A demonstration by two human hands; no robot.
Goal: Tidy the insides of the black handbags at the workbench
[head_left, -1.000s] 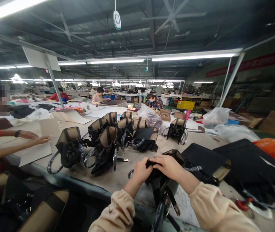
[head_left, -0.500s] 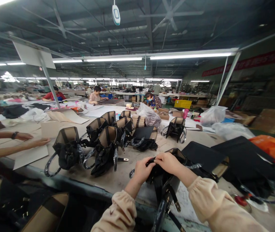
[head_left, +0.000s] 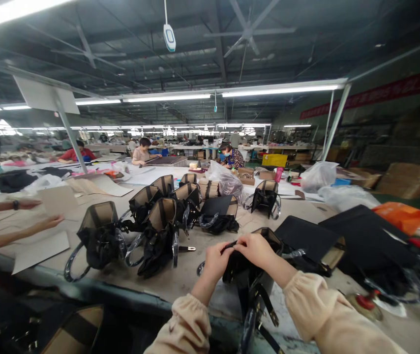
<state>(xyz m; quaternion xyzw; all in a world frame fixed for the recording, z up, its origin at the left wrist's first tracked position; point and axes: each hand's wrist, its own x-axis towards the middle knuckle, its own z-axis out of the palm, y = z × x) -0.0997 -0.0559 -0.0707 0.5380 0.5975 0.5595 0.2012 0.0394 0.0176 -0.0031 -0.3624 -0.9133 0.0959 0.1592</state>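
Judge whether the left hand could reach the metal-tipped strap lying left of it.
Likely yes: only tabletop shows between the left hand and the metal-tipped strap, though the hand must first release the black bag.

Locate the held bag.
The black bag is right of centre in the head view, at the near edge of the table, in the left hand and right hand.

Both hands (head_left: 215, 261) (head_left: 256, 250) pinch a bag (head_left: 245, 279) (black).

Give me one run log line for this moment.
Left hand: pinching bag | Right hand: pinching bag, close beside left | Bag: at table edge, straps toward wearer | Nearby: other black bags
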